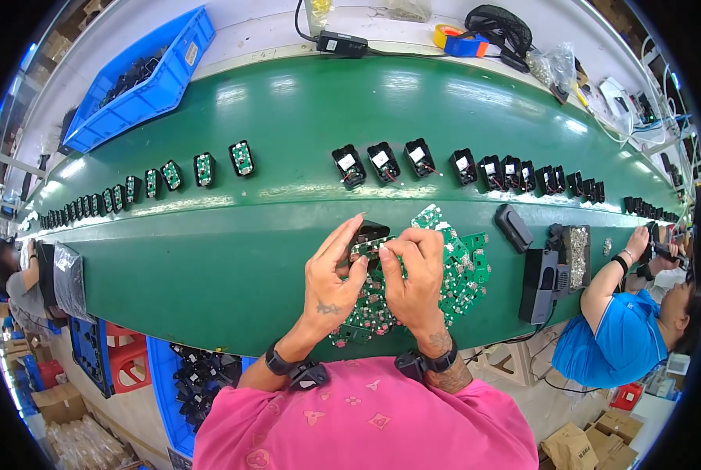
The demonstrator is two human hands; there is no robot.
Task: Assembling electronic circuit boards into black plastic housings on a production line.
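My left hand (331,274) holds a small black housing (372,230) upright, with its fingers along one side and the thumb at the near edge. A green circuit board (368,249) shows at the housing's opening, partly hidden by my fingers. My right hand (414,276) pinches thumb to forefinger at the board's right end; what lies between those fingertips is too small to make out. Beneath and beside both hands spreads a loose heap of green circuit boards (464,270) on the green bench (248,290).
Black housings with boards (241,158) line the bench to the left; others with white parts inside (383,160) continue right. A black cover (513,227) and a grey device (538,286) stand at right, near a co-worker (620,329). A blue bin (143,86) sits far left.
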